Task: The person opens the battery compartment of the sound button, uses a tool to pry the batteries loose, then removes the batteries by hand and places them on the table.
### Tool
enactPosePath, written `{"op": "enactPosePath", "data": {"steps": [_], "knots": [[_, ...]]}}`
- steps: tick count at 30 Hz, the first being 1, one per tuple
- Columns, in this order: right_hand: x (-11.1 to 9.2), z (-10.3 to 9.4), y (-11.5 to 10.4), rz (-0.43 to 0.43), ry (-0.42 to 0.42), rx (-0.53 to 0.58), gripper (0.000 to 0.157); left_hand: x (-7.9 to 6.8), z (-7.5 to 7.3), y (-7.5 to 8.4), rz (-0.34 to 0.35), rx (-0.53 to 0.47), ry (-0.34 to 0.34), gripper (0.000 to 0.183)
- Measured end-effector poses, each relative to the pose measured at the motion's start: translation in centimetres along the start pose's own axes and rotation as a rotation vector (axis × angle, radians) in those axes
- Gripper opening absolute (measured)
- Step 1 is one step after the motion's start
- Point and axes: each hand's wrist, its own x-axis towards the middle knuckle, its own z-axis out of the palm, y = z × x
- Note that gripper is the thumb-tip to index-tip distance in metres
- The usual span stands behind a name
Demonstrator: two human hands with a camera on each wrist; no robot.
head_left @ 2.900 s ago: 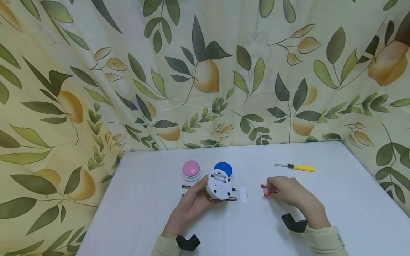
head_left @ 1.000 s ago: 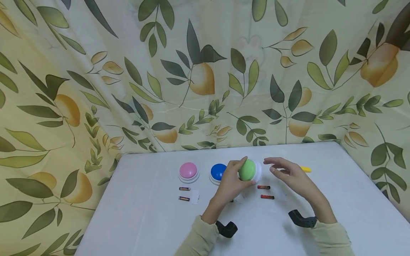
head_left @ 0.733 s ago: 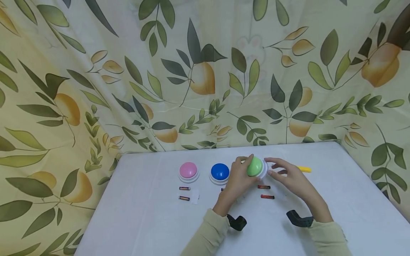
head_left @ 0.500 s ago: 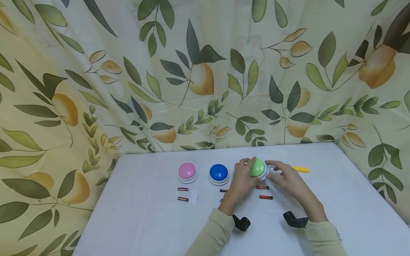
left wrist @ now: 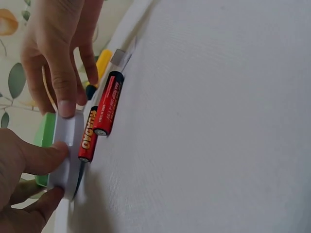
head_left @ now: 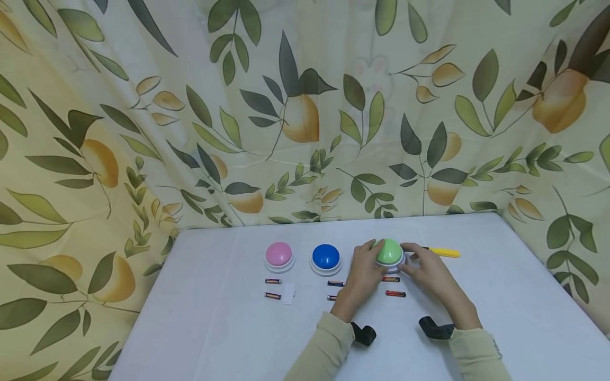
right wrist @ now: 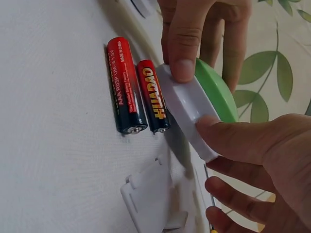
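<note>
A round push button with a green dome on a white base sits dome-up at the table's back right. My left hand grips its left side, and the left thumb lies on the rim of the base. From the right, my right hand holds the rim between thumb and fingers; the right thumb presses the white edge. Two red AAA batteries lie just in front of the button. Dark shadow under the base, in both wrist views, hides whether it touches the cloth fully.
A blue push button and a pink one stand to the left. Dark batteries lie before them, with a white cover near the pink one. Behind my right hand lies a yellow screwdriver. Another white cover lies near the red batteries.
The green button, earlier underside-up in my left hand, has turned dome-up, moved right and come down to the table. My right hand left the red batteries and took hold of the button's rim.
</note>
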Motion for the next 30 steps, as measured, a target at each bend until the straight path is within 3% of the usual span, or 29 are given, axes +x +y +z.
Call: {"op": "enactPosePath", "data": {"steps": [10, 23, 27, 30], "knots": [[-0.2, 0.7, 0.8, 0.036, -0.031, 0.014, 0.063, -0.1, 0.1, -0.7, 0.046, -0.015, -0.033, 0.064], [0.0, 0.5, 1.4, 0.05, -0.022, 0.024, 0.062, -0.3, -0.3, -0.6, 0.028, -0.051, -0.058, 0.063], [-0.3, 0.0, 1.9, 0.07, -0.017, 0.049, 0.058, -0.8, -1.3, -0.6, 0.028, -0.109, -0.059, 0.059], [-0.5, -0.5, 2.4, 0.072, -0.003, 0.058, 0.054, -1.3, -2.9, -0.6, 0.036, -0.135, -0.06, 0.051]]}}
